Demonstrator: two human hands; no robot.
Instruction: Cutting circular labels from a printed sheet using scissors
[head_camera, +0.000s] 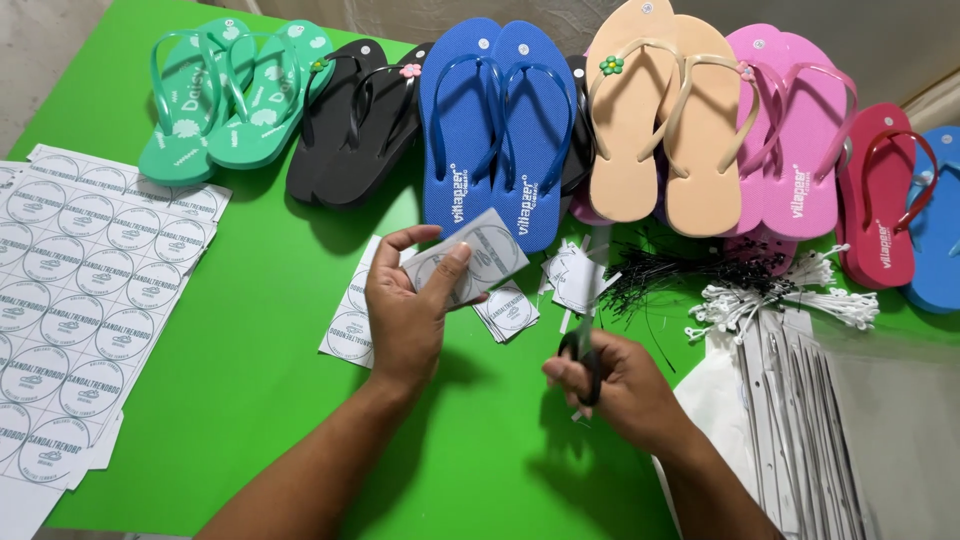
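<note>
My left hand (407, 305) holds up a paper strip of round printed labels (478, 255) between thumb and fingers, above the green table (260, 330). To its right my right hand (620, 385) grips black-handled scissors (583, 345), blades pointing up toward the strip. Small cut label squares (508, 312) and a second little pile of cut labels (572, 275) lie on the table between and behind my hands. A partly cut label sheet (350, 325) lies under my left hand.
Large sheets of round labels (80, 290) cover the left side. Pairs of flip-flops line the back: green (225, 95), black (355, 120), blue (497, 125), beige (665, 115), pink (795, 130), red (880, 195). Black ties (660, 270), white tag pins (790, 300) and clear plastic bags (800, 420) lie right.
</note>
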